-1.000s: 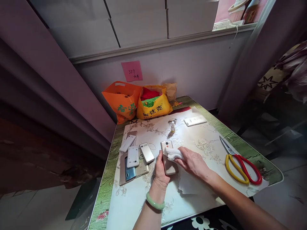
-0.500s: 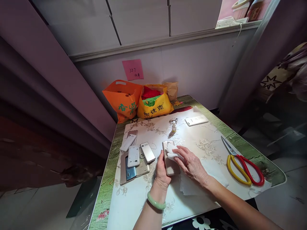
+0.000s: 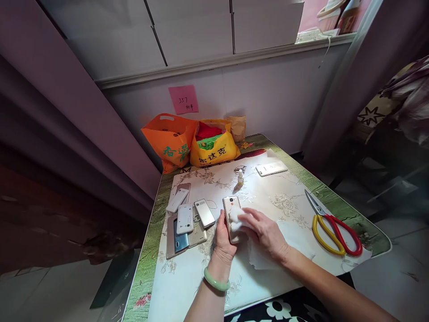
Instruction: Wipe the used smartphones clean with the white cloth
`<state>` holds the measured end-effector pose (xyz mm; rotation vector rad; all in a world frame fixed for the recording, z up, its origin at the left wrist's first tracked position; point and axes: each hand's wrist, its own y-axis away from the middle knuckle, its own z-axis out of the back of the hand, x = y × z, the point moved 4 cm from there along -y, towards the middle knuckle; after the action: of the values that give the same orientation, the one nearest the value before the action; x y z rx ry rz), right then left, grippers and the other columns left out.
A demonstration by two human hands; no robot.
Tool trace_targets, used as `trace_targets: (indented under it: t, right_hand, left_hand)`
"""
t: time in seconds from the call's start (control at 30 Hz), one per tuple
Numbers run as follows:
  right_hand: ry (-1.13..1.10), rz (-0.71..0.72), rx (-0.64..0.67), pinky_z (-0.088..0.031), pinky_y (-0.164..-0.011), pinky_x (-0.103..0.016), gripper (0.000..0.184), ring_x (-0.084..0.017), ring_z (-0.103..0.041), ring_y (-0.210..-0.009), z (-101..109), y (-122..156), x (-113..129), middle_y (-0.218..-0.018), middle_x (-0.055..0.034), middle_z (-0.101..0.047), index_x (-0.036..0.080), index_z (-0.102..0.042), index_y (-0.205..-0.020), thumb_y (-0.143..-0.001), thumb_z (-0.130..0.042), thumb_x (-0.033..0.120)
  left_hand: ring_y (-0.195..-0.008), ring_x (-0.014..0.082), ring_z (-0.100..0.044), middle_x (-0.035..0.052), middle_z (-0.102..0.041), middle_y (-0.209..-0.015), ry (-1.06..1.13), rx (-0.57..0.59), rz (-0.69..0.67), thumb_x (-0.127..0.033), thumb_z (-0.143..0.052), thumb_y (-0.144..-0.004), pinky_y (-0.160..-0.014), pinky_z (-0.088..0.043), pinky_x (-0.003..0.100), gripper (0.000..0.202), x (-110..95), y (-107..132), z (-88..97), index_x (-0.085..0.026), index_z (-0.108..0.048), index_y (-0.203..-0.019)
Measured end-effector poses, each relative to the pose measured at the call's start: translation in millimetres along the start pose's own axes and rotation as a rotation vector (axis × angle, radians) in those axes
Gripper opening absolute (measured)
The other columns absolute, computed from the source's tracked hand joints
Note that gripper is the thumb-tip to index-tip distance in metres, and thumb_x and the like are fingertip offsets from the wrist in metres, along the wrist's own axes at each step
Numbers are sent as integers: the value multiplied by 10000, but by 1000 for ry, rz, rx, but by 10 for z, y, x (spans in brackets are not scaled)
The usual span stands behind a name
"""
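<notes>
My left hand [image 3: 225,237] grips a gold-coloured smartphone [image 3: 231,203] by its lower left side, back facing up, so the camera lens and a small red mark show near its top. Pressed on the back of that phone is a crumpled white tissue [image 3: 237,217], pinched in the fingers of my right hand [image 3: 266,232]. The tissue and fingers cover the phone's lower right part. Under my right forearm and wrist lies more white tissue [image 3: 261,259] on the table. Beyond the phone stands a small clear bottle with a white cap [image 3: 240,178].
Several phones [image 3: 185,219] lie in a loose pile at the left, and one white phone [image 3: 271,168] lies at the back right. Large scissors [image 3: 330,228] with red and yellow handles rest on the right. An orange bag [image 3: 170,138] and a yellow bag [image 3: 216,150] stand at the back.
My right hand has moved the tissue down the phone's back, uncovering the camera lens and red mark near the top. The whole view has shifted slightly.
</notes>
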<state>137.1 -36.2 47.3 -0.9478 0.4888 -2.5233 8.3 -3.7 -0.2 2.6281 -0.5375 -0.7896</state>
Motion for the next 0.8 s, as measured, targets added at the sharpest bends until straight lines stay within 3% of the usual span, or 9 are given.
trace_targets:
  t: [0.13, 0.2, 0.33, 0.47, 0.53, 0.57, 0.63, 0.73, 0.8]
  right_hand:
    - [-239, -383, 30, -583, -874, -438, 508, -270, -708, -973, 296, -167, -249, -1126, -115, -733, 191, -568, -1365, -902, -637, 388]
    - [-435, -485, 76, -594, -829, -390, 482, -254, -710, -951, 564, -216, -224, -1096, -94, -743, 196, -623, -1299, -904, -634, 473]
    - [-791, -641, 164, -586, -592, -298, 626, -224, -727, -777, 1315, -196, -32, -1052, -89, -753, 223, -597, -1364, -865, -681, 591]
    - [-822, -716, 88, -565, -515, -303, 525, -230, -734, -691, 2181, -62, 68, -936, -82, -764, 357, -654, -1293, -833, -721, 599]
    - [-811, -741, 145, -547, -484, -316, 471, -228, -723, -624, 2384, -23, 96, -874, -95, -762, 378, -668, -1268, -854, -692, 601]
    - [-766, -731, 174, -528, -467, -307, 450, -221, -714, -607, 2393, -31, 101, -848, -89, -758, 370, -667, -1272, -877, -670, 586]
    - [-618, -588, 230, -499, -468, -276, 420, -197, -689, -610, 2198, -121, 109, -826, -58, -745, 311, -690, -1240, -887, -678, 537]
    - [-406, -305, 265, -546, -649, -295, 363, -217, -690, -799, 1480, -324, 18, -941, -44, -743, 224, -734, -1090, -916, -613, 518]
    - [-312, -163, 118, -547, -757, -324, 345, -221, -680, -864, 1008, -445, -135, -1000, -59, -740, 205, -709, -1109, -950, -546, 465]
  left_hand:
    - [-797, 223, -737, 111, -778, -944, 34, 30, 27, -501, -586, -941, -745, -607, 346, 422, 1, -53, -4, -144, -716, -1124]
    - [-793, 235, -738, 146, -775, -970, 6, 29, 6, -509, -577, -944, -745, -609, 364, 465, -20, -44, 1, -115, -700, -1157]
    - [-851, 261, -743, 200, -756, -1064, -37, 14, -35, -490, -591, -937, -778, -614, 398, 527, -56, -25, 9, -80, -639, -1265]
    - [-877, 269, -742, 202, -749, -1086, -35, 20, -49, -492, -598, -932, -794, -614, 415, 561, -54, -35, 0, -89, -600, -1322]
    - [-876, 266, -742, 203, -748, -1087, -40, 17, -53, -501, -593, -932, -795, -613, 408, 577, -49, -41, -7, -86, -593, -1334]
    - [-873, 263, -741, 201, -748, -1084, -44, 13, -55, -501, -588, -934, -795, -612, 404, 579, -47, -42, -10, -87, -590, -1338]
    - [-858, 258, -741, 192, -752, -1069, -45, 10, -54, -495, -576, -942, -789, -612, 401, 565, -43, -41, -17, -92, -591, -1337]
    - [-822, 246, -738, 172, -761, -1025, -28, 2, -52, -479, -582, -943, -768, -613, 388, 522, -43, -35, -23, -99, -619, -1298]
    - [-825, 242, -738, 172, -762, -1024, -17, -10, -44, -476, -595, -938, -761, -615, 376, 503, -49, -28, -20, -92, -644, -1259]
